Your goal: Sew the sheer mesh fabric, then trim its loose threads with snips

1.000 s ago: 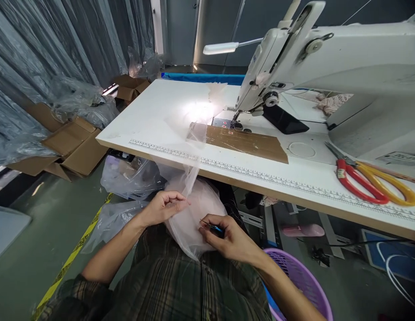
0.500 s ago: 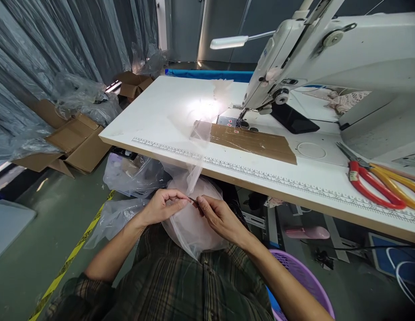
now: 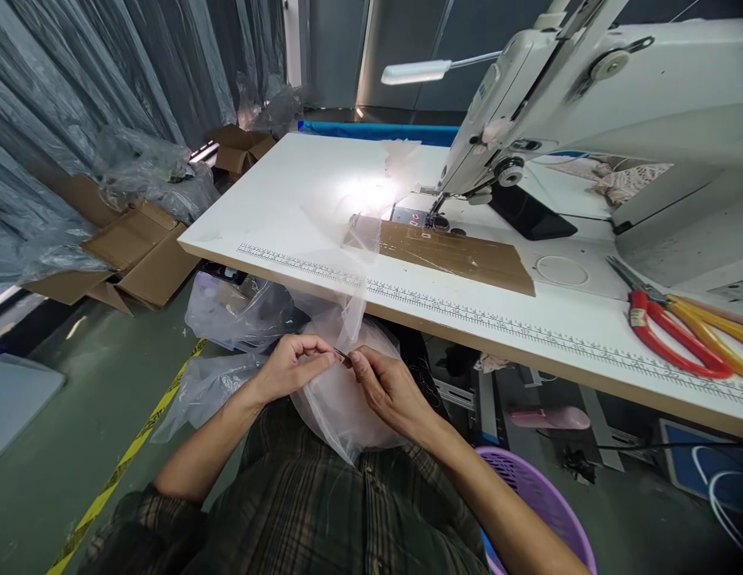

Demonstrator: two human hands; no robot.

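Sheer pale pink fabric [image 3: 347,407] hangs over the table's front edge and gathers in my lap. In front of it, my left hand [image 3: 296,367] is closed, thumb and forefinger pinched, seemingly on a bit of this fabric. My right hand [image 3: 392,387] pinches a thin dark tool [image 3: 343,357], whose tip points at the left fingertips. The tool is too small to tell its exact kind. Both hands are close together below the table edge. Part of the fabric lies on the white tabletop, left of the sewing machine's needle area [image 3: 435,212].
A white sewing machine [image 3: 527,104] stands on the ruler-marked table [image 3: 257,200]. Brown cardboard [image 3: 461,255], a black phone-like slab [image 3: 530,212] and red-handled scissors [image 3: 671,335] lie there. A purple basket [image 3: 545,487] is at lower right; cardboard boxes [image 3: 137,247] are on the left.
The view has shifted slightly. The right hand and dark tool have moved a little, with the tool angled more steeply at the left fingertips. Both hands stay pinched.
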